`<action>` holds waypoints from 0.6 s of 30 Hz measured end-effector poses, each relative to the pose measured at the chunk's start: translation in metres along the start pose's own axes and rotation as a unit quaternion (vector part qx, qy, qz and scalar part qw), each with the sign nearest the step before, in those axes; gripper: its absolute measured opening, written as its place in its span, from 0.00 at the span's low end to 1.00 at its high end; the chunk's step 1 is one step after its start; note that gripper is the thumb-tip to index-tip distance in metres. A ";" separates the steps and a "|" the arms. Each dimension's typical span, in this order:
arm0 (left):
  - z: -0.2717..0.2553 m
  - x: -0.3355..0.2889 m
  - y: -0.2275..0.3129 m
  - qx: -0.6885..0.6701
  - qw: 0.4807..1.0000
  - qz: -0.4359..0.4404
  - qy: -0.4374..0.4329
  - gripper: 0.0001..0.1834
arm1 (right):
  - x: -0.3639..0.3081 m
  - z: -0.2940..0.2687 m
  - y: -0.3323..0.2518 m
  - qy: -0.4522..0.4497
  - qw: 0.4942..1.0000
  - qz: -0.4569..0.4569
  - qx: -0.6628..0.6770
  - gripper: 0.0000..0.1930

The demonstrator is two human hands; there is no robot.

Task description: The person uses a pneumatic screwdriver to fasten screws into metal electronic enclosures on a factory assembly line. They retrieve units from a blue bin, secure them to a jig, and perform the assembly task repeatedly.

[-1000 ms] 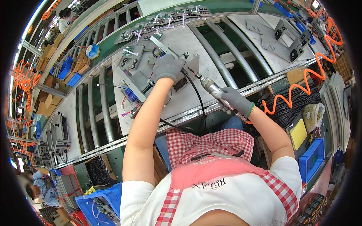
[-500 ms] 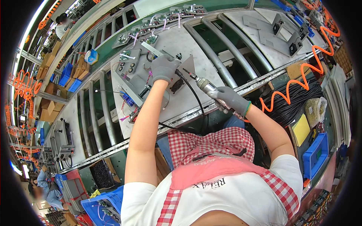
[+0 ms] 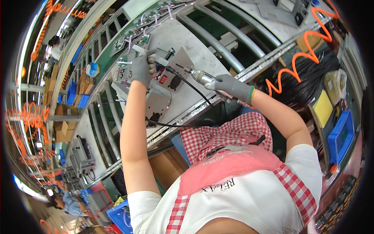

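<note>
My left hand [image 3: 143,69], in a grey glove, is closed on the upper edge of a grey sheet-metal housing [image 3: 159,99]; the fingertips partly hide the grip. The housing stands tilted on the worktop, with a red rocker switch [image 3: 163,79] and a black fan [image 3: 175,83] on the panel beside that hand. A black cable [image 3: 194,88] runs from this panel toward the bench edge. My right hand [image 3: 233,87], also gloved, is wrapped round a silver air screwdriver [image 3: 203,77]. Its bit [image 3: 182,67] points left at the panel; whether they touch I cannot tell.
Metal rollers [image 3: 230,50] cross the conveyor right of the worktop [image 3: 187,43]. Circuit-board assemblies [image 3: 146,19] line the far side. An orange coiled hose [image 3: 294,70] hangs at the right, above bundled black cables [image 3: 292,87]. A blue bin [image 3: 341,136] stands at my right.
The housing has been turned and tipped, so the red switch now shows. My left hand has shifted from the cable side to the housing's upper edge. The screwdriver stays in my right hand.
</note>
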State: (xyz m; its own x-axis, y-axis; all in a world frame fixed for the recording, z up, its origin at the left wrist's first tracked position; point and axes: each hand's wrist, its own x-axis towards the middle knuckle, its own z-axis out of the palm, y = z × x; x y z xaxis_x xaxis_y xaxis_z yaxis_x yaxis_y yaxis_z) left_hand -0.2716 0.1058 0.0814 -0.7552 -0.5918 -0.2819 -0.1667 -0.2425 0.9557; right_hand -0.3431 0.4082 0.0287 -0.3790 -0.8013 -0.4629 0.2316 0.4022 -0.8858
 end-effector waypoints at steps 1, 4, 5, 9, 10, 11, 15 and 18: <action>-0.007 -0.001 0.006 -0.045 0.997 -0.046 -0.043 0.19 | 0.000 -0.001 0.002 -0.002 1.000 0.004 -0.004 0.24; -0.011 -0.005 0.007 -0.093 0.991 -0.090 -0.044 0.18 | -0.002 -0.005 0.007 -0.004 1.000 -0.009 -0.016 0.26; -0.011 -0.007 0.005 -0.059 0.995 -0.068 -0.046 0.18 | -0.001 -0.007 0.012 -0.002 1.000 -0.008 -0.025 0.27; -0.008 -0.012 -0.011 0.288 0.950 0.119 -0.015 0.17 | 0.001 -0.013 0.023 -0.001 1.000 -0.011 -0.014 0.27; -0.012 -0.012 -0.020 0.364 0.903 0.228 -0.003 0.17 | -0.001 -0.011 0.023 -0.006 1.000 -0.012 -0.010 0.27; -0.009 -0.011 -0.029 0.432 0.838 0.335 0.005 0.17 | -0.004 -0.010 0.021 -0.008 1.000 -0.014 -0.006 0.26; 0.032 -0.038 -0.043 0.588 0.730 0.339 0.078 0.17 | 0.001 -0.017 0.027 -0.020 1.000 -0.004 -0.004 0.27; 0.033 -0.036 -0.049 0.587 0.721 0.353 0.101 0.17 | -0.001 -0.016 0.025 -0.025 0.999 -0.032 0.006 0.25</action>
State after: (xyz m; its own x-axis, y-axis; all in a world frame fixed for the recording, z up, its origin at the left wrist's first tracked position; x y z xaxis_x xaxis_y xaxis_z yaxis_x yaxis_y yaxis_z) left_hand -0.2574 0.1645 0.0470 -0.8269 -0.3773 0.4171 -0.2969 0.9226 0.2462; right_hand -0.3510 0.4257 0.0062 -0.3490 -0.8460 -0.4030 0.2192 0.3444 -0.9129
